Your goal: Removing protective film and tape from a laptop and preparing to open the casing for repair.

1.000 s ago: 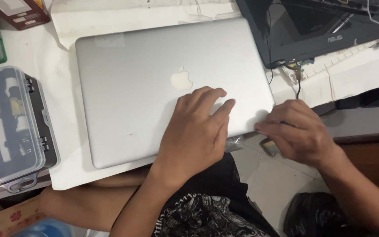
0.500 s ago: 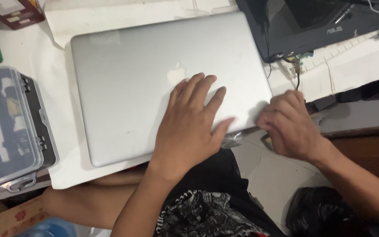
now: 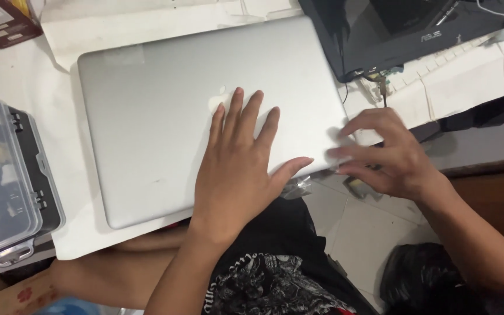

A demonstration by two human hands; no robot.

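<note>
A closed silver laptop (image 3: pixel 164 111) lies on a white paper sheet (image 3: pixel 77 233) on the table. My left hand (image 3: pixel 240 163) rests flat on the lid's near right part, palm down, fingers apart, thumb out toward the front edge. My right hand (image 3: pixel 380 154) is at the laptop's near right corner. Its outstretched fingertips touch the edge there, and nothing is held in it. Below the table edge are my dark printed shirt and my knee.
A clear-lidded plastic tool case (image 3: pixel 7 181) sits at the left edge. A dark opened laptop (image 3: pixel 415 29) with loose wires lies at the top right over white padding (image 3: pixel 462 87). A brown box (image 3: pixel 1 23) is at the top left. A black bag (image 3: pixel 427 274) lies on the tiled floor.
My left hand has flattened and spread its fingers on the lid. My right hand's fingers have uncurled and stretched toward the laptop's corner. The view has shifted slightly.
</note>
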